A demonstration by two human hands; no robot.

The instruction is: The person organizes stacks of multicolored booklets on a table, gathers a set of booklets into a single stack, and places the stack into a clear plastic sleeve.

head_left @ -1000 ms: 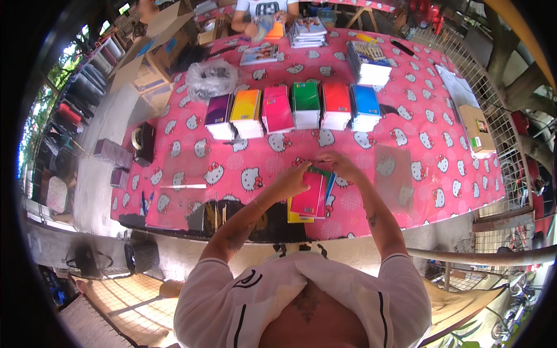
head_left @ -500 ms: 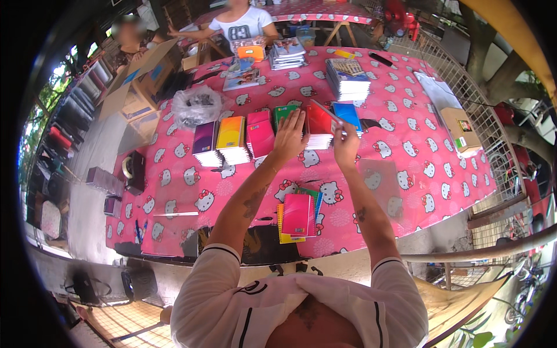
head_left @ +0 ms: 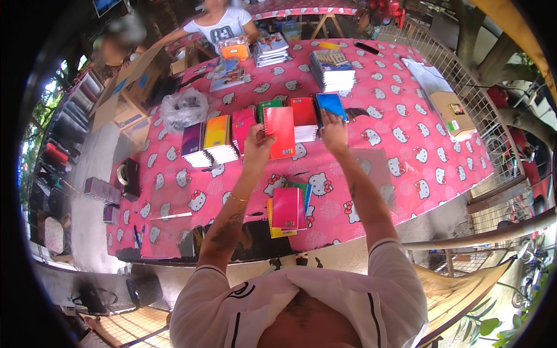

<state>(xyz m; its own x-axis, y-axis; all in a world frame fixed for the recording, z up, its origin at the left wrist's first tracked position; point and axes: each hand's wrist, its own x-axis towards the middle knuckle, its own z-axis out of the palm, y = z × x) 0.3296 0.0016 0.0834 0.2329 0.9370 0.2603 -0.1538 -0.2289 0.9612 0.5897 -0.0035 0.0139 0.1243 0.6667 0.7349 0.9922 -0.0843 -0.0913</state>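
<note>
My left hand (head_left: 259,145) is closed on the left edge of a red notebook (head_left: 279,133), held up in front of the row of stacks. My right hand (head_left: 335,136) rests its outstretched fingers on the top blue notebook (head_left: 331,103) at the row's right end. Between them stands a stack of red notebooks (head_left: 304,111). Leftward come green notebooks (head_left: 270,104), partly hidden, then pink notebooks (head_left: 241,123), yellow notebooks (head_left: 218,131) and purple notebooks (head_left: 194,138). Nearer me lies a small fanned pile of mixed notebooks, a pink notebook (head_left: 286,207) on top.
A pink patterned cloth (head_left: 418,185) covers the table. Beyond the row are a clear plastic bag (head_left: 184,109), stacked books (head_left: 333,71) and more books (head_left: 271,49). An open carton (head_left: 137,87) stands left; a small brown box (head_left: 454,112) lies right. Two people are across the table.
My left hand has left the green stack and now holds a red notebook, which has moved left off its stack. My right hand has shifted onto the blue notebooks. The view has tilted slightly.
</note>
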